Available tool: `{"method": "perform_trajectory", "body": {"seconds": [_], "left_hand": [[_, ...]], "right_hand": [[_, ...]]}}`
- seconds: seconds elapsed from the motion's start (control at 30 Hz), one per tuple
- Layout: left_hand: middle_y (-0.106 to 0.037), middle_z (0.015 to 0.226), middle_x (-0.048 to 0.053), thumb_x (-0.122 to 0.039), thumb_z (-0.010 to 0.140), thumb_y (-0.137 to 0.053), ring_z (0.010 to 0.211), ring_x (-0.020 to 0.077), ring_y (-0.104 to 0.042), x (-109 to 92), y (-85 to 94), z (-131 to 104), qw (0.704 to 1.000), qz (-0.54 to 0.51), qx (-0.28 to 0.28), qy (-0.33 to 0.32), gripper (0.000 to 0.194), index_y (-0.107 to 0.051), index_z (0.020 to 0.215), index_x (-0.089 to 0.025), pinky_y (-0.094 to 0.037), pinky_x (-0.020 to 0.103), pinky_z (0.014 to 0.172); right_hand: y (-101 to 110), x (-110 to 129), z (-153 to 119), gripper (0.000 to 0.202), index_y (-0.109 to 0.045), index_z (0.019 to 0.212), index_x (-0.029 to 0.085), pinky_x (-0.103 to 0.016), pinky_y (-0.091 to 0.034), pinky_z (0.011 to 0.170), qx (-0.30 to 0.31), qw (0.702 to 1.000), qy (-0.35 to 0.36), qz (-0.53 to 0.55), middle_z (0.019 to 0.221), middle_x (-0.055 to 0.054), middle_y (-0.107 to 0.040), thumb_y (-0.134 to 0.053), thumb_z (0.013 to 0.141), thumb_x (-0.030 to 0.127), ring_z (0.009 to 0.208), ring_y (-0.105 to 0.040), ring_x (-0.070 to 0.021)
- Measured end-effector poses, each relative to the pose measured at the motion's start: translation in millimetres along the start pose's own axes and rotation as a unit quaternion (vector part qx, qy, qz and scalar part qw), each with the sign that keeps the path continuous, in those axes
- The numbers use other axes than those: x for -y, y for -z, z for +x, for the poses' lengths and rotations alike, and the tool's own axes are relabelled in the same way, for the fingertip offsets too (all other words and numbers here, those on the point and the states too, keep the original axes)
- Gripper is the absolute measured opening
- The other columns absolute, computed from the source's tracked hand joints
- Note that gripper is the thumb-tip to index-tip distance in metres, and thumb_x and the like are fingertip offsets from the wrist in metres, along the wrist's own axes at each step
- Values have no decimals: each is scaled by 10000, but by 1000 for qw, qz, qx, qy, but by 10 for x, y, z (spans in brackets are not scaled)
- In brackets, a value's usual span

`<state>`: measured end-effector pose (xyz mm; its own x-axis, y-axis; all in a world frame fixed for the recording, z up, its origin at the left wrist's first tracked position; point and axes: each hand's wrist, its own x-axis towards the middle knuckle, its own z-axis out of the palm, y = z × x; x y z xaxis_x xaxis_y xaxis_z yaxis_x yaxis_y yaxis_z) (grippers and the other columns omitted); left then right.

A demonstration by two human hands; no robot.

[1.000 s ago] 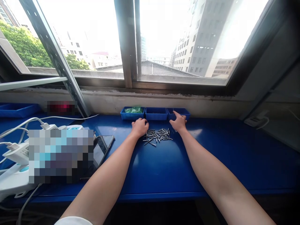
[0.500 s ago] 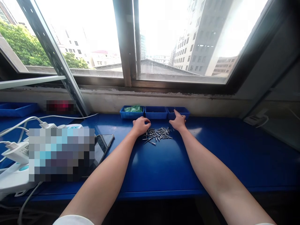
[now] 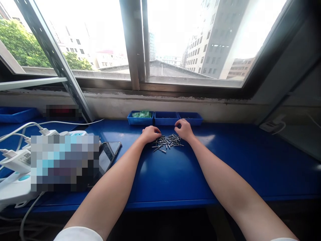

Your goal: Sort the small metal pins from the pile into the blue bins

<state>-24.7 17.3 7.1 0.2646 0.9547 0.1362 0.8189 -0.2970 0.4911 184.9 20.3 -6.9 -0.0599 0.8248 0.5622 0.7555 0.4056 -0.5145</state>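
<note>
A loose pile of thin metal pins with thicker ends, like blind rivets (image 3: 168, 142), lies on the blue tabletop. My left hand (image 3: 150, 134) rests at the pile's left edge, fingers curled together; what is in them, if anything, is hidden. Above the pile's right side is my right hand (image 3: 185, 130), thumb and fingers bent toward each other, with nothing I can make out between them. Just behind the hands stand a blue middle bin (image 3: 166, 122) and a blue right bin (image 3: 197, 121), both with small dark pieces inside.
A blue left bin (image 3: 135, 122) holds green plastic packets (image 3: 141, 114). On the left are a phone (image 3: 110, 155), a white power strip (image 3: 15, 189) with plugs and cables, and a blurred patch. A metal upright (image 3: 57, 57) stands before the window.
My right hand has moved left and slightly toward me, from the right bin to the pile's right side, and its fingers have curled in. My left hand stays by the pile.
</note>
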Motion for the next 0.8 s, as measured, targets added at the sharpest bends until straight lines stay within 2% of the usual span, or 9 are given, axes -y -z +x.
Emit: {"method": "perform_trajectory", "body": {"seconds": [0.03,0.13,0.33,0.53,0.63,0.8], "left_hand": [[-697,876,36,-377,692,-604,903,254,-609,1,-7,5,1000,3,2,2,222,-729,808,-233,-459,324,776],[-705,884,32,-401,705,-590,905,261,-612,2,-28,22,1000,16,1,11,240,-728,816,-240,-448,345,800],[-708,915,34,-427,718,-572,918,264,-615,-11,-66,42,1000,29,5,5,261,-723,830,-246,-435,347,820],[-708,908,22,-418,728,-562,909,263,-618,-43,-81,36,999,38,6,-2,243,-717,819,-254,-434,364,827],[-707,890,20,-409,720,-579,889,242,-622,-43,-80,25,999,27,8,-14,234,-714,821,-247,-447,325,799],[-698,876,14,-392,722,-590,818,188,-617,-37,-91,4,996,-32,-14,-79,258,-704,882,-225,-461,243,707]], "right_hand": [[-13,48,-14,137,-647,779,176,-319,-444,796,34,999,16,14,872,-55,-610,-534,702,182,839,-545,-190],[-63,163,-58,158,-678,838,202,-330,-438,809,102,994,29,28,912,-46,-629,-572,732,250,895,-544,-200],[-150,235,-80,184,-732,846,243,-336,-417,844,163,986,29,8,924,-47,-653,-590,763,326,912,-549,-207],[-174,249,-78,145,-730,804,225,-285,-426,805,181,983,21,-16,916,-48,-646,-605,750,275,878,-566,-184],[-186,250,-84,128,-704,792,209,-287,-419,798,182,982,21,-34,910,-51,-642,-585,766,247,878,-558,-183],[-186,253,-96,143,-652,820,199,-278,-405,768,162,987,20,-11,857,-37,-655,-511,824,224,862,-539,-175]]}}
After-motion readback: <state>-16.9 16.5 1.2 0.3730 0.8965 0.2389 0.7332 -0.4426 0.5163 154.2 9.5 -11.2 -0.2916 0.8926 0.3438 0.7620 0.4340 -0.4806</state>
